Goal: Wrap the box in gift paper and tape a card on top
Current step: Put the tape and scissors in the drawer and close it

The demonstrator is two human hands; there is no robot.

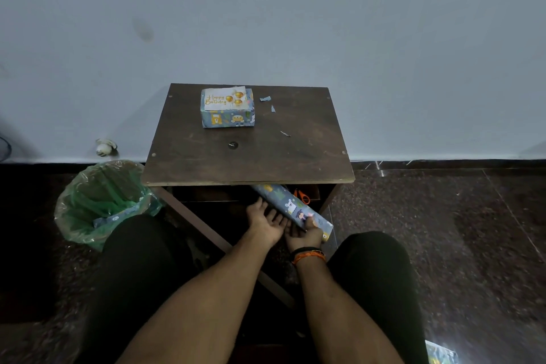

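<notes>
A box wrapped in blue animal-print paper (227, 119) stands at the back left of the small brown table (248, 156). A white "Happy Birthday" card (224, 98) lies on its top. Below the table's front edge, my right hand (305, 235) grips the near end of a roll of the same gift paper (291, 207), which slants up under the tabletop. My left hand (266, 223) is beside the roll, palm up with fingers spread, holding nothing.
Small paper scraps (265, 99) lie on the table right of the box. Orange-handled scissors (302, 195) sit on the shelf under the tabletop. A bin with a green liner (103, 201) stands left of the table. My knees flank the table legs.
</notes>
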